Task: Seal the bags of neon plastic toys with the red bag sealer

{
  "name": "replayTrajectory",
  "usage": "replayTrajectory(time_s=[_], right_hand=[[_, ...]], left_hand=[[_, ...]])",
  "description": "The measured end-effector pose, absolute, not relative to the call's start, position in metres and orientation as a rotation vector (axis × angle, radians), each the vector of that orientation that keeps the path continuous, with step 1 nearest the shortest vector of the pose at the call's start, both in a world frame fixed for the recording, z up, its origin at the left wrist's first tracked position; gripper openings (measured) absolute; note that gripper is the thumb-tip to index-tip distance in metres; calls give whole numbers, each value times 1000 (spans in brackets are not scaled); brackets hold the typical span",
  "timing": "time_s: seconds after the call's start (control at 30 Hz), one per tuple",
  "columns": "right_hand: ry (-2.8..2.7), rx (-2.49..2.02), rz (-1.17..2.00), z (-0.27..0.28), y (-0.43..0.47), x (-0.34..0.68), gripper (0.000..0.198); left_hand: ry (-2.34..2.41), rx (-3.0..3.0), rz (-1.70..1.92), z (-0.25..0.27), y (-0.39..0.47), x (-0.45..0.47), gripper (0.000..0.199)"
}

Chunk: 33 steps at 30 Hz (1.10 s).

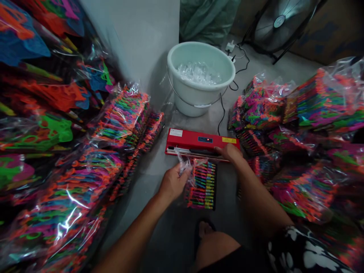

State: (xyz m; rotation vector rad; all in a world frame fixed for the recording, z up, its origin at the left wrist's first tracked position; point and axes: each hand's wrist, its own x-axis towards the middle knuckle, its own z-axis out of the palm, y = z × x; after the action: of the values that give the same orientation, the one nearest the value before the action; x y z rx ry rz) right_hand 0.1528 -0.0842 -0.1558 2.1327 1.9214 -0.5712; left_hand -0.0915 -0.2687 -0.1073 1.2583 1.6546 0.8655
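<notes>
My left hand (174, 182) is closed on the gathered clear top of a plastic bag (203, 185). Rows of small bright toys fill that bag, in orange, pink, green and yellow; their exact kind is too small to tell. The bag lies in front of a red heat sealer (189, 138) on the floor, its upper edge close to the sealer's front bar. A small red light glows on the sealer's panel. At the sealer's right end, my right hand (231, 152) has its fingers curled down on the black sealer arm (203, 152).
Behind the sealer stands a pale bucket (200, 93) with clear plastic scraps inside. Bagged colourful toys are piled at left (74, 185) and right (307, 189). A black cord (222, 113) runs back to a plug (230, 46). A floor fan (280, 22) stands behind.
</notes>
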Motion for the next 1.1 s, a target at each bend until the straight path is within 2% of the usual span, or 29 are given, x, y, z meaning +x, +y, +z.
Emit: replayTrajectory(time_s=[0.13,0.27,0.37,0.43,0.57,0.63,0.73,0.87,0.9,0.97,1.03,1.1], right_hand=[[1785,2201,-654,-171,-79,134,61],[1902,2246,-674,-166,-88,136,37],[2219,2310,-680,-150,-106,147,36],[2480,2291,-911,-133,-126,149,37],[2734,1707,-1670,-105,-174,133,35],[2722,1580,-1802,-101,-187,124,33],[2685,1914,-1800,-108,-180,126,30],[2449,2728,-1821,-129,-126,142,25],[2345,2845,-1969,-133,-109,145,21],[1930,2954,-2482,-137,-77,147,15],[1263,2903,-2982,-134,-53,146,13],[736,2751,-3241,-126,-42,142,14]], left_hand=[[1731,1237,788,-122,-281,-93,36],[1760,1181,769,-132,-292,-96,36],[1761,1201,810,-136,-293,-98,37],[1765,1276,867,-136,-288,-96,35],[1743,1513,985,-130,-265,-83,32],[1636,1629,962,-128,-251,-75,35],[1422,1746,946,-130,-233,-64,37],[1517,1664,1021,-139,-218,-59,20],[1576,1623,1032,-142,-216,-60,17],[1667,1556,1046,-148,-212,-67,19],[1731,1506,1053,-154,-211,-76,26],[1766,1467,1045,-159,-211,-85,34]])
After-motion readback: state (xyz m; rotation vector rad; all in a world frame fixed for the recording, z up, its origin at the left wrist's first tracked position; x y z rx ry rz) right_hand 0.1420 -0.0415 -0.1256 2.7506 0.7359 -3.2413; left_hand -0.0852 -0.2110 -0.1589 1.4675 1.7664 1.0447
